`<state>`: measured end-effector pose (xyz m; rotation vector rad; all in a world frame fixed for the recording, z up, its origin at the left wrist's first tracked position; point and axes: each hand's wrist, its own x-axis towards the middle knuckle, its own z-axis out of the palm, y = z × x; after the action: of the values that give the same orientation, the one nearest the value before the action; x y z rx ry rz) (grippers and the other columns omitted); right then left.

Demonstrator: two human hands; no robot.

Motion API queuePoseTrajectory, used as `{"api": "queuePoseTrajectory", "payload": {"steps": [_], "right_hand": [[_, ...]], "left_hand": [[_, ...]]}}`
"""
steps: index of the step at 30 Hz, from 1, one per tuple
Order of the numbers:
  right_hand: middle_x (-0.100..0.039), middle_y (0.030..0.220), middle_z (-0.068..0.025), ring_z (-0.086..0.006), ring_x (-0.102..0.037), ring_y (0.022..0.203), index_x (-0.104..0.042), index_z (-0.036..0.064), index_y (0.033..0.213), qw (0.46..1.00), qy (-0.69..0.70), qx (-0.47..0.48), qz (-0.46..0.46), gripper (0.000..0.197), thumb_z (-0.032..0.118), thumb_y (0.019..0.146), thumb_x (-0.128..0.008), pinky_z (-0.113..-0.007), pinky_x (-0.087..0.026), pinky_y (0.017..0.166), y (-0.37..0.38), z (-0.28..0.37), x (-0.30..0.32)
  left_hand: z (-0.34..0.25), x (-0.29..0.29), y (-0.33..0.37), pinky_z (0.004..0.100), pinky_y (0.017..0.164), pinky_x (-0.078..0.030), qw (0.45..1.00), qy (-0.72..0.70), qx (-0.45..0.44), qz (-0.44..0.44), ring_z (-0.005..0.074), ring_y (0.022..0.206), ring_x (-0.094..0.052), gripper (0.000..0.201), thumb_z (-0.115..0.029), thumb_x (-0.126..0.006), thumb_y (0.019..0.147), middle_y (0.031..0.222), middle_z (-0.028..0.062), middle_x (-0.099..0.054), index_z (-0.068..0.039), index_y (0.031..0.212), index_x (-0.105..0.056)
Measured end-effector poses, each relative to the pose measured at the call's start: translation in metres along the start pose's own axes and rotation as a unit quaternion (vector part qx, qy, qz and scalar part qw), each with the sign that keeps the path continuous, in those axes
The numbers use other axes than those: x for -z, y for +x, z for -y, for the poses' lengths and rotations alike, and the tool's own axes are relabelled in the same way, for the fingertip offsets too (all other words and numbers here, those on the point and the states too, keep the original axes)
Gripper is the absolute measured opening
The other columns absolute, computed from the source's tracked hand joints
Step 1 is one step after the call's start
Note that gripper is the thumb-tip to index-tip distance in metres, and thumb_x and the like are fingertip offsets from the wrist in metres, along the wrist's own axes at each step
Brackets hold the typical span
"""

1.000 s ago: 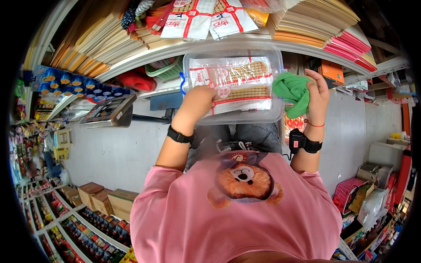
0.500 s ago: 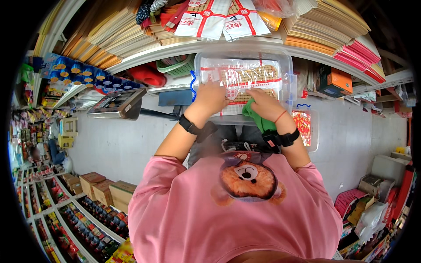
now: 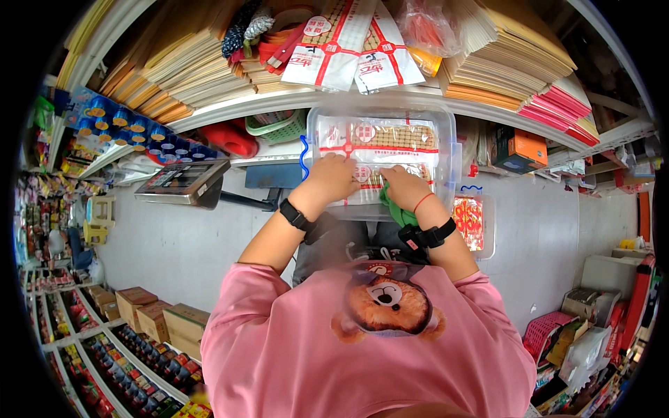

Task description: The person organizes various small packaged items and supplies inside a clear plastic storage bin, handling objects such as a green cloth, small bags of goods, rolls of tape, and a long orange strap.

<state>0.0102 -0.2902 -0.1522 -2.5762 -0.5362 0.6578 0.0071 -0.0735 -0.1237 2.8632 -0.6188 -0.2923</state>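
Clear tub sat with its near edge over the thighs; white-and-red packets lay flat inside. Left hand was palm-down on the packets, fingers bent; couldn't tell if they pinched the wrap. Right hand was closed on a green cloth, cloth bunched under the palm, fingertips at the lower packet. Smaller tub was to the right, red packs inside.

A black strap rings the wrist behind the left hand, a thin red cord and then another strap with a black box lie behind the right hand, and farther back come dark trousers and a short-sleeved pink shirt printed with a brown bear.
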Motion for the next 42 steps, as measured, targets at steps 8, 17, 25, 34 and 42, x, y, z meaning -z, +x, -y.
{"api": "queuePoseTrajectory", "payload": {"steps": [8, 17, 25, 34, 42], "right_hand": [[-0.05, 0.131, -0.0183, -0.0371, -0.057, 0.112, -0.041, 0.0074, 0.138, 0.999, -0.019, 0.0, -0.04, 0.055, 0.012, 0.084, -0.052, -0.046, -0.048, 0.092, 0.006, -0.01, -0.008], [-0.044, 0.139, -0.0187, -0.0366, -0.048, 0.123, -0.035, 0.0076, 0.143, 0.998, 0.007, 0.032, -0.061, 0.065, 0.008, 0.081, -0.051, -0.043, -0.044, 0.1, -0.004, -0.007, 0.006], [-0.048, 0.135, -0.0186, -0.0347, -0.049, 0.123, -0.043, 0.0077, 0.139, 0.969, 0.129, 0.172, -0.118, 0.06, 0.005, 0.079, -0.051, -0.039, -0.042, 0.102, -0.02, 0.012, 0.029], [-0.058, 0.127, -0.0142, -0.0257, -0.054, 0.121, -0.052, 0.0061, 0.133, 0.923, 0.276, 0.198, -0.179, 0.054, -0.003, 0.08, -0.049, -0.034, -0.039, 0.104, -0.03, 0.012, 0.042], [-0.058, 0.13, -0.012, -0.022, -0.052, 0.124, -0.05, 0.0025, 0.134, 0.886, 0.382, 0.218, -0.148, 0.054, -0.006, 0.081, -0.047, -0.034, -0.037, 0.107, -0.031, 0.015, 0.046]], "left_hand": [[0.008, 0.003, 0.008, 0.0483, 0.082, -0.048, 0.996, 0.053, -0.071, -0.029, 0.0353, 0.093, -0.062, 0.033, -0.038, -0.066, 0.078, 0.09, 0.0147, -0.067, -0.007, 0.089, -0.072], [-0.003, 0.098, -0.01, 0.0344, 0.061, -0.049, 0.923, -0.189, 0.048, -0.331, 0.0226, 0.067, -0.06, 0.034, -0.021, -0.075, 0.079, 0.081, 0.0091, -0.062, -0.005, 0.104, -0.058], [0.013, 0.127, 0.02, 0.0227, 0.065, -0.049, 0.71, -0.555, -0.019, -0.433, 0.0109, 0.072, -0.06, 0.041, -0.012, -0.069, 0.088, 0.09, 0.0081, -0.061, -0.001, 0.12, -0.046], [0.009, 0.103, 0.004, 0.0207, 0.06, -0.043, 0.506, -0.683, -0.001, -0.527, 0.0072, 0.066, -0.05, 0.031, 0.002, -0.064, 0.087, 0.082, 0.0012, -0.05, -0.007, 0.099, -0.038], [0.027, 0.077, -0.038, 0.0375, 0.093, -0.049, 0.4, -0.859, -0.031, -0.317, 0.0239, 0.111, -0.058, 0.07, 0.005, -0.053, 0.081, 0.129, 0.016, -0.052, 0.001, 0.146, -0.026]]}}
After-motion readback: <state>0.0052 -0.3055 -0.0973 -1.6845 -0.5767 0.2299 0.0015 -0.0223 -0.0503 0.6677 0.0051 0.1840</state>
